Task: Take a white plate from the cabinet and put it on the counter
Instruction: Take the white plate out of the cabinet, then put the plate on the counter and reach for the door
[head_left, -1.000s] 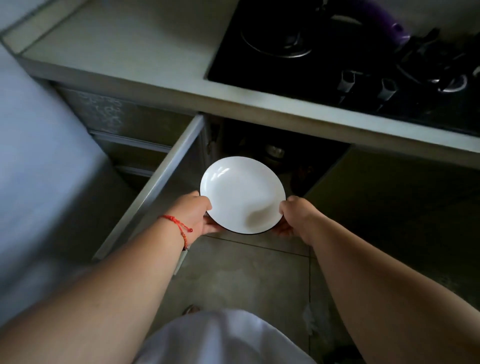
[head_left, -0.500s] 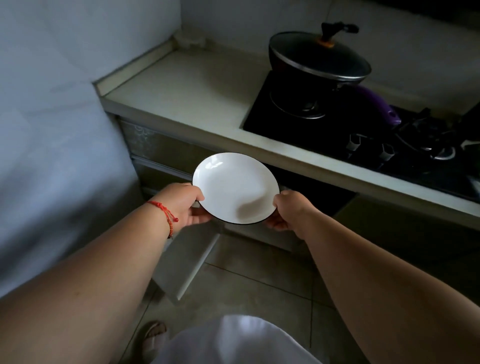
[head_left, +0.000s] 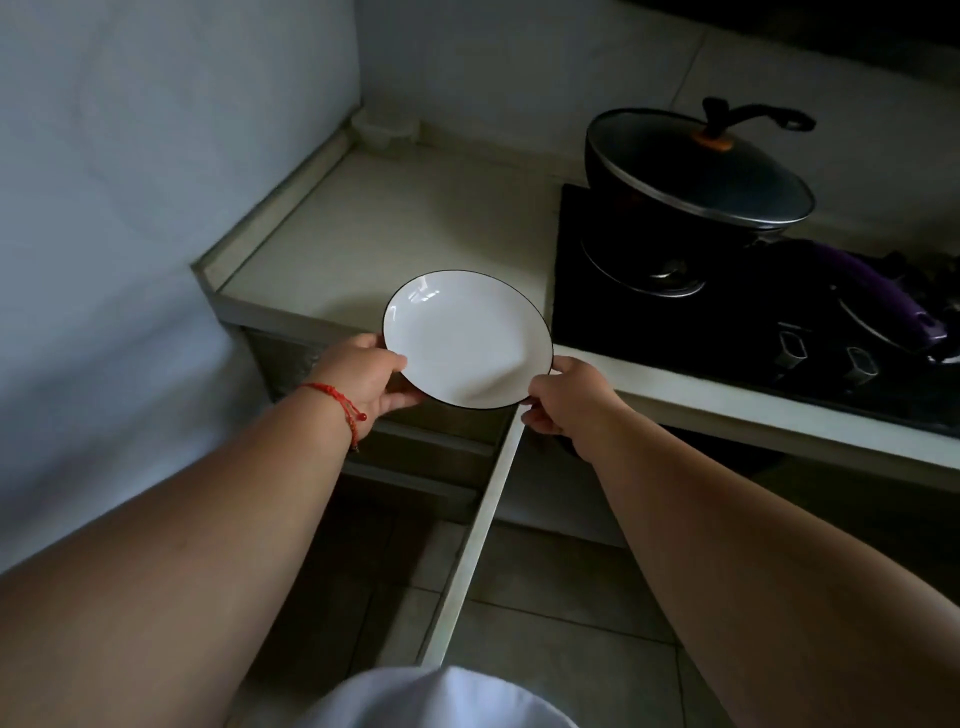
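A white plate (head_left: 465, 335) with a thin dark rim is held level at the front edge of the pale counter (head_left: 374, 228). My left hand (head_left: 363, 376) grips its left rim, with a red string bracelet on that wrist. My right hand (head_left: 563, 397) grips its right rim. The plate's far half overlaps the counter top and its near half hangs past the edge; whether it touches the counter I cannot tell. Below it the cabinet door (head_left: 480, 530) stands open towards me, and the cabinet inside is dark.
A black hob (head_left: 613, 317) lies right of the plate, carrying a black lidded pan (head_left: 696, 176) and a purple-handled utensil (head_left: 872, 291). Two hob knobs (head_left: 826, 356) face front. A pale wall (head_left: 130, 208) closes the left side. Tiled floor lies below.
Both hands have lifted the plate from in front of the open cabinet up to counter height and forward over the counter's front edge. The view has tilted upward.
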